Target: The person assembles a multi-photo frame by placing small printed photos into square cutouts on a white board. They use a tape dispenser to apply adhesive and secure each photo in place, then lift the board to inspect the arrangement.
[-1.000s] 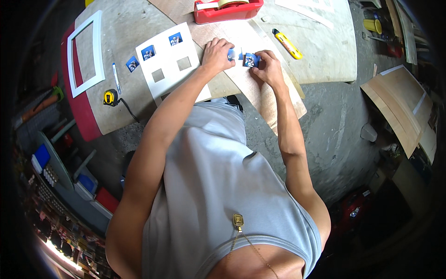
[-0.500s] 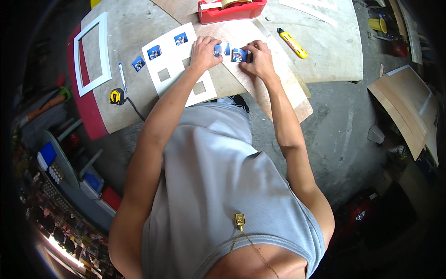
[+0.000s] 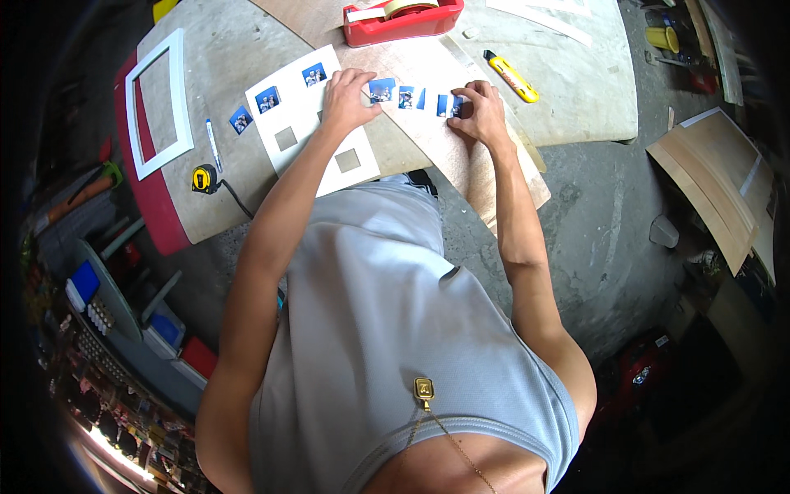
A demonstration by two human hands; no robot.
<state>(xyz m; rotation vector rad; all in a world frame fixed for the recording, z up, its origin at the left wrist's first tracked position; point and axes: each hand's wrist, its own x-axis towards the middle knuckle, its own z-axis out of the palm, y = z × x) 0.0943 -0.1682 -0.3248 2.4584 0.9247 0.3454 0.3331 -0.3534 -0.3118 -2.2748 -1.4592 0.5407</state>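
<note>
My left hand (image 3: 346, 100) lies over the right part of a white mat board (image 3: 263, 136) with square windows. Its thumb and forefinger close on the left edge of a small blue photo (image 3: 382, 90). My right hand (image 3: 482, 117) pinches another small photo (image 3: 457, 106) on the brown wooden board (image 3: 444, 66). Between the hands, more photo pieces (image 3: 406, 97) with blue backgrounds lie in a row. Two photos (image 3: 267, 100) show at windows of the mat board, and one loose photo (image 3: 240, 120) rests just left of it.
A red tape dispenser (image 3: 403, 29) stands at the back. To the right is a yellow cutter knife (image 3: 512, 76). On the left lie a white frame (image 3: 183, 99), a pen (image 3: 214, 144) and a tape measure (image 3: 205, 179). Wooden sheets (image 3: 716, 177) lean at the far right.
My right hand has moved right with a photo, and the photos between my hands are now spread apart in a row. My left hand stays near the mat board.
</note>
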